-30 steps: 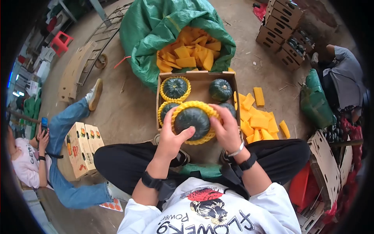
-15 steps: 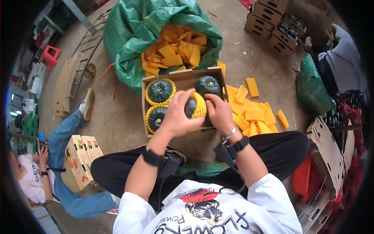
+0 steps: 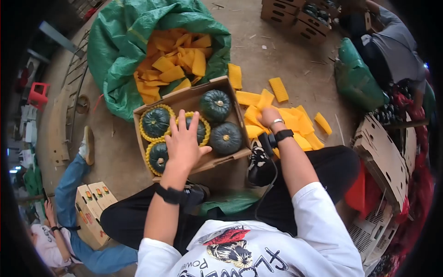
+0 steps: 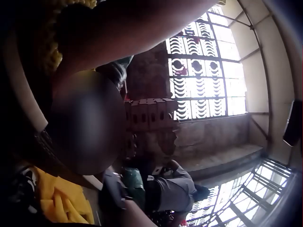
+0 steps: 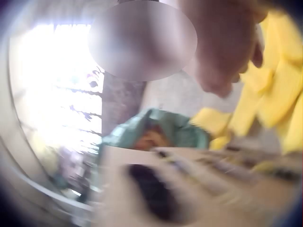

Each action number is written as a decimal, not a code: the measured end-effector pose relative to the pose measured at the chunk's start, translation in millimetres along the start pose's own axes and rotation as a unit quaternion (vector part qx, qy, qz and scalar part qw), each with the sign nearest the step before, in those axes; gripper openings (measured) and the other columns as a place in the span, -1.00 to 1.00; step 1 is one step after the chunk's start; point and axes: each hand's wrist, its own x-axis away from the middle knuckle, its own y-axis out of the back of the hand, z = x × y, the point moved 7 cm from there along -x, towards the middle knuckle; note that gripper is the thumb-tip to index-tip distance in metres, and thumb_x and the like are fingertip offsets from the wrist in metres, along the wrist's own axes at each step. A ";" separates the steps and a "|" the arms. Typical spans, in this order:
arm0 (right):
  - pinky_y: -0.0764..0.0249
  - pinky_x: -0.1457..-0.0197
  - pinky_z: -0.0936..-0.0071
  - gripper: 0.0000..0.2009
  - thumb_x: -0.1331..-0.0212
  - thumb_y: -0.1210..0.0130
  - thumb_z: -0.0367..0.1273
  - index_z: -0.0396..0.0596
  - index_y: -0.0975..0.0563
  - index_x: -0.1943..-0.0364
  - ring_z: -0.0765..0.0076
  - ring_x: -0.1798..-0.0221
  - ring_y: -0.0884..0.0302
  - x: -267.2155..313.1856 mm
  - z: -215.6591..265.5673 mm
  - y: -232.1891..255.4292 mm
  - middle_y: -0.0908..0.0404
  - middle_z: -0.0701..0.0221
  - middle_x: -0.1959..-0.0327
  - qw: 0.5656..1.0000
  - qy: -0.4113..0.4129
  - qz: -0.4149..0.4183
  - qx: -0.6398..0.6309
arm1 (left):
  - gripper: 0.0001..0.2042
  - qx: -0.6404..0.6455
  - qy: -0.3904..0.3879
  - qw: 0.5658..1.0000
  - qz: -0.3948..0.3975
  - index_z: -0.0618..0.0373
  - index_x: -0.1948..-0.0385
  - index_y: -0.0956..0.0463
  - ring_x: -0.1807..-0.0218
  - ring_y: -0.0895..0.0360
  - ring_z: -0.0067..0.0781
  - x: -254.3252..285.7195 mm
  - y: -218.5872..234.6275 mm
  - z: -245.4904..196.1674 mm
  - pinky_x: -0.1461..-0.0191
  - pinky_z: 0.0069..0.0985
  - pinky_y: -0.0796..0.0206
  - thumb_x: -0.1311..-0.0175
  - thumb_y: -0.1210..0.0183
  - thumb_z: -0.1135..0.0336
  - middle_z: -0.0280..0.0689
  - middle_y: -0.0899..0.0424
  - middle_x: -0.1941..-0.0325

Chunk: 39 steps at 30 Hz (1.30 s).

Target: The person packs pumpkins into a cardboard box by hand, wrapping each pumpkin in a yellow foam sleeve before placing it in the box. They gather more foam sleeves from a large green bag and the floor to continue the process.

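My left hand [image 3: 182, 145] lies spread over a green pumpkin [image 3: 201, 130] in a yellow foam net, the middle one in an open cardboard box [image 3: 214, 162]. Two more netted pumpkins sit at the box's left side, one farther back [image 3: 156, 122] and one nearer [image 3: 159, 158]. On the right side are two bare pumpkins, one at the back [image 3: 215, 105] and one in front [image 3: 226, 138]. Right of the box, my right hand [image 3: 269, 117] is at a pile of yellow foam nets [image 3: 295, 121], its fingers loosely bent and mostly hidden from above; the right wrist view is blurred.
Behind the box stands a green sack [image 3: 120, 60] full of foam nets [image 3: 173, 64]. Cartons [image 3: 94, 207] and a seated person's jeans [image 3: 69, 194] are on the left. Flattened cardboard [image 3: 380, 159] leans at the right, near another crouching person [image 3: 392, 51].
The netted pumpkin that both hands held has gone down into the box's middle. My left hand now rests over it, while my right hand has moved right to the net pile.
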 end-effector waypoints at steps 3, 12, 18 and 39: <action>-0.46 -0.05 0.24 -0.72 -0.01 -0.06 -0.36 -0.04 -0.59 0.15 0.07 -0.01 -0.53 25.5 -33.5 -80.2 -0.57 0.16 0.06 0.981 -0.057 0.159 0.094 | -0.29 0.099 -0.047 0.993 -0.038 -0.12 -0.17 -0.31 -0.27 -0.14 0.01 3.1 -11.0 5.5 -0.17 -0.08 -0.14 0.18 -0.37 0.28 -0.17 -0.24 -0.27; -0.51 0.13 0.21 -0.70 0.04 -0.03 -0.38 -0.14 -0.55 0.17 0.02 0.23 -0.59 66.4 21.7 96.2 -0.61 0.06 0.35 0.995 0.045 -0.088 0.006 | -0.15 0.197 -0.120 0.955 -0.186 0.01 -0.23 -0.23 -0.21 -0.21 -0.03 41.1 43.6 3.9 -0.20 -0.19 -0.15 0.28 -0.44 0.23 -0.07 -0.23 -0.23; -0.49 0.33 0.48 -0.58 0.10 -0.24 -0.48 -0.09 -0.44 0.06 0.38 0.46 -0.58 248.5 136.3 125.3 -0.57 0.34 0.46 0.856 0.386 0.062 -0.338 | -0.23 0.535 -0.128 0.828 0.114 0.06 -0.34 0.07 0.10 -0.54 0.05 98.8 33.0 -35.5 0.03 -0.34 -0.37 -0.09 -0.19 0.33 0.08 -0.49 0.03; -0.38 0.34 0.31 -0.85 0.25 -0.08 -0.54 -0.03 -0.43 0.51 0.11 0.41 -0.42 232.1 152.9 113.6 -0.44 0.31 0.48 0.870 0.349 -0.294 -0.188 | -0.65 0.458 -0.027 0.882 -0.113 0.21 0.23 -0.42 0.14 -0.43 -0.32 80.5 -2.2 26.9 0.11 -0.51 -0.31 0.13 -0.26 0.52 -0.19 -0.44 0.21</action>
